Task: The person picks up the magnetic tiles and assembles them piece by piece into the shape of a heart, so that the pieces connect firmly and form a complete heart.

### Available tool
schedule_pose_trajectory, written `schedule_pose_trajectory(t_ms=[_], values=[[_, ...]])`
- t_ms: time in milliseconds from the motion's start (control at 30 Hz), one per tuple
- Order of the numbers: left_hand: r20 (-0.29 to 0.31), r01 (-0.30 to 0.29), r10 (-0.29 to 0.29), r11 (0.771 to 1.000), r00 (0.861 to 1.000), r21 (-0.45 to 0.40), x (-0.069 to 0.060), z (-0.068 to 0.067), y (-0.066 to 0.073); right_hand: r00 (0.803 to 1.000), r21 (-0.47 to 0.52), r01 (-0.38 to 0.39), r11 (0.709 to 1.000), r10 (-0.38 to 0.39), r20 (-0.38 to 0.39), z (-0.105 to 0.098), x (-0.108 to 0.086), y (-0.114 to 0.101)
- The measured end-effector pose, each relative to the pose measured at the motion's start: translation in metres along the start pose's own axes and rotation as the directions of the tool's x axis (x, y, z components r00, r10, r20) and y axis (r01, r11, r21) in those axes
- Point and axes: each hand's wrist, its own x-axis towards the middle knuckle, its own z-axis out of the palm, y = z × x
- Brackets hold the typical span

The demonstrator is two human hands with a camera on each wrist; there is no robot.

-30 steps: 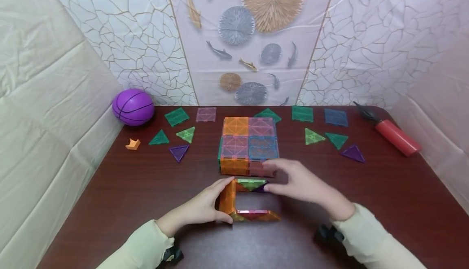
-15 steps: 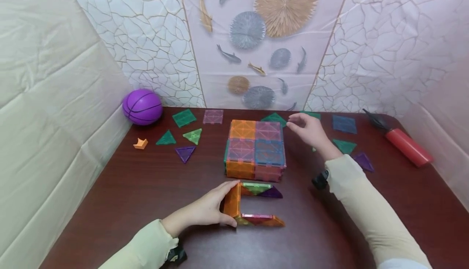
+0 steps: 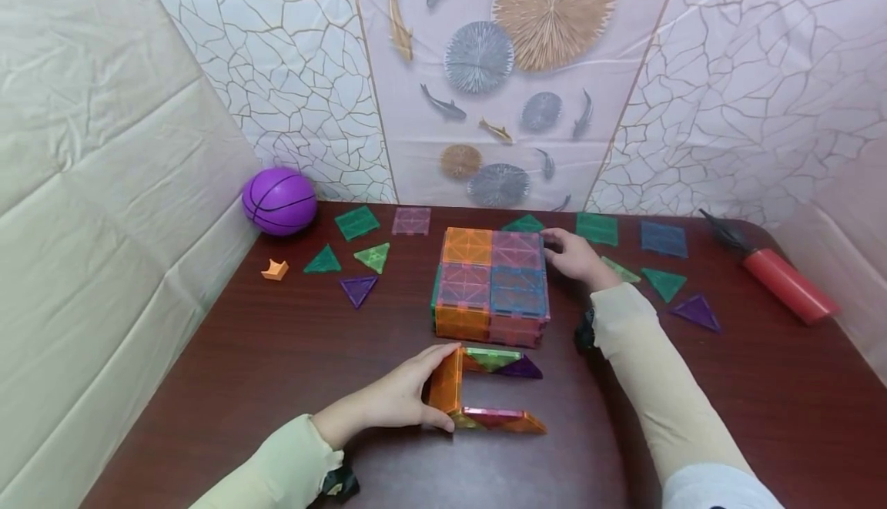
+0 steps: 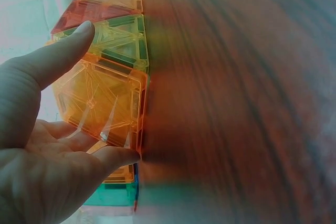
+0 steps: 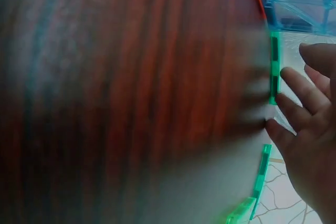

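Note:
My left hand (image 3: 398,397) grips the upright orange square magnetic tile (image 3: 446,386), thumb at its near end and fingers at its far end. That orange tile (image 4: 102,98) also fills the middle of the left wrist view. Two rows of triangle tiles run right from it: a far one with a purple triangle (image 3: 523,367), a near one with an orange triangle (image 3: 530,423). My right hand (image 3: 577,256) is by the back right corner of a tile box (image 3: 464,286). In the right wrist view its loosely bent fingers are near a green tile (image 5: 274,69); contact is unclear.
On the left lie a purple ball (image 3: 279,201), an orange piece (image 3: 275,269) and loose tiles, including a purple triangle (image 3: 358,290). At right are a green square (image 3: 597,229), a blue square (image 3: 663,239), more triangles and a red pump (image 3: 790,286).
My right hand has left the far triangle row, reached forward past the tile box, then shifted in beside its back corner. My left hand keeps its hold. The head view has turned slightly.

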Motion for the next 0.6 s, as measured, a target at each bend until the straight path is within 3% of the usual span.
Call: schedule_pose_trajectory(t_ms=[200,600], values=[[-0.003,-0.001,0.001,1.0,1.0,0.0,0.0,-0.0009,0.0007,0.999,-0.102,-0.041,0.994,0.04,-0.019,-0.0001,0.0018,0.0012],[0.003,0.0,0.0,1.0,1.0,-0.011,-0.0009,0.0002,0.0004,0.995,-0.149,-0.062,0.987,0.049,-0.091,-0.0032,-0.0014,0.0068]])
